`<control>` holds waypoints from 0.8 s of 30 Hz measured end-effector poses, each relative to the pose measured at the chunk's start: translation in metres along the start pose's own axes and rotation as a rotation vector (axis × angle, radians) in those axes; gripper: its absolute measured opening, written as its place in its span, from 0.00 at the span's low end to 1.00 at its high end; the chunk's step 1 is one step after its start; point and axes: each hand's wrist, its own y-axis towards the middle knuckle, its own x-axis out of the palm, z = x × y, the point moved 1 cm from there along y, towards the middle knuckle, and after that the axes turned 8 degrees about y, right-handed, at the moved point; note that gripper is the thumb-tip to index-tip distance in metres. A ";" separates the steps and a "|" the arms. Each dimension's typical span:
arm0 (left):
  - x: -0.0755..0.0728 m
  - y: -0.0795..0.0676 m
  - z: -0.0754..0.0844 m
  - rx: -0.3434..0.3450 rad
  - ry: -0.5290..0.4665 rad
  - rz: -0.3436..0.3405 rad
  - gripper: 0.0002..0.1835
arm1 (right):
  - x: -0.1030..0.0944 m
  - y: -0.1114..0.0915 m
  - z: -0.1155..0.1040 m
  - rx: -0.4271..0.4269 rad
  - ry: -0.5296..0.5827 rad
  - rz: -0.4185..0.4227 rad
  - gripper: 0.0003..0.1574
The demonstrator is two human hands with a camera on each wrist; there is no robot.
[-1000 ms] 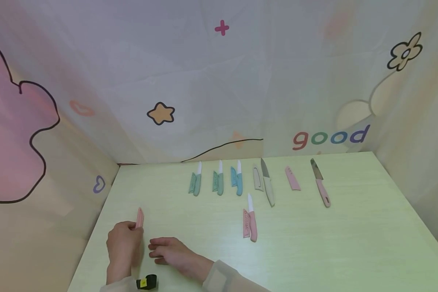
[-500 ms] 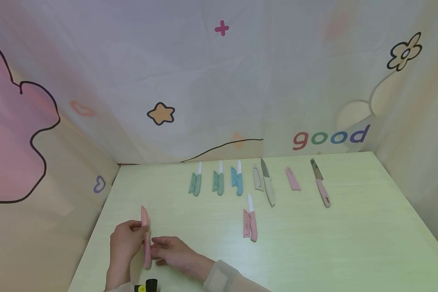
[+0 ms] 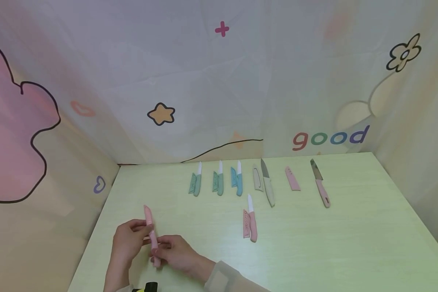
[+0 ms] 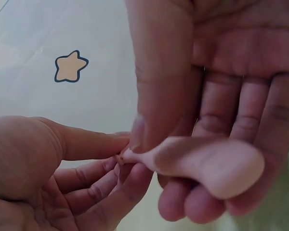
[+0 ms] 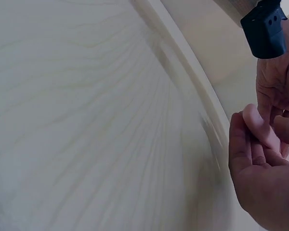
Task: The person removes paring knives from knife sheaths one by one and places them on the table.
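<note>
A pink knife point(image 3: 153, 239) with its blade inside a pink sheath point(image 3: 148, 215) is held between both hands above the left part of the table. The left hand point(image 3: 128, 240) pinches the sheathed part between thumb and fingers. At the lower end, the right hand point(image 3: 179, 252) holds the handle, its thumb on top and fingers beneath. In the left wrist view the rounded pink handle point(image 4: 221, 168) points toward the camera, resting over the right fingers. The right wrist view shows the handle end point(image 5: 257, 124) at the right edge; the blade is hidden.
Near the table's middle lies another pink knife point(image 3: 253, 226) beside its sheath point(image 3: 246, 224). Along the back are green knives point(image 3: 198, 184), a blue knife point(image 3: 239, 184), a grey knife point(image 3: 269, 192) and a larger pink knife point(image 3: 323, 193), each with a sheath alongside.
The sheathed pink knife has turned into fuller view and moved slightly right. The right hand, earlier apart from it, now holds its handle. The knives on the table stay put.
</note>
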 end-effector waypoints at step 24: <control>0.007 0.003 0.006 -0.003 -0.190 -0.032 0.19 | -0.014 -0.011 0.000 -0.032 0.009 -0.006 0.12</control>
